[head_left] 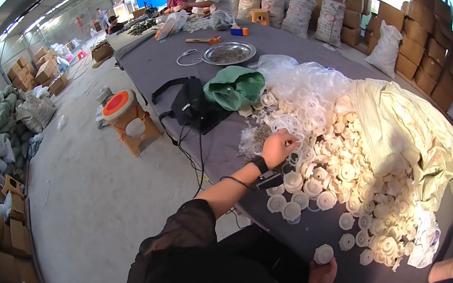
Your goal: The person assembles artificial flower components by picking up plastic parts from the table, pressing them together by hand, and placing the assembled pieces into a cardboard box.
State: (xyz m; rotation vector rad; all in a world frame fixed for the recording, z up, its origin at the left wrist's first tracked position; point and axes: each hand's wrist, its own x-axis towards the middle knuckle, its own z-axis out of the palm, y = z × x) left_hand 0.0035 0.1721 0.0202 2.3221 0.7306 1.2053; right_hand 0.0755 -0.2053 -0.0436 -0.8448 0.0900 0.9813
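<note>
My left hand (pixel 278 149) is stretched over the table, fingers bent together at the edge of a heap of white plastic rings (pixel 292 126). Whatever lies between its fingertips is hidden. Close to my body, low on the right, my right hand (pixel 323 278) grips a white round plastic part (pixel 323 254) with a scalloped rim. Many similar cream-white parts (pixel 347 171) are heaped right of my left hand, with several loose ones along the near edge. Small clear pieces (pixel 254 141) lie just left of that hand.
A green bag (pixel 235 88), a black waist bag (pixel 190 102) with cables and a metal tray (pixel 228 53) sit farther left on the table (pixel 309 46). A pale woven sack (pixel 409 121) covers the heap's right side. A stool (pixel 131 119) stands on the floor. Two people work at the far end.
</note>
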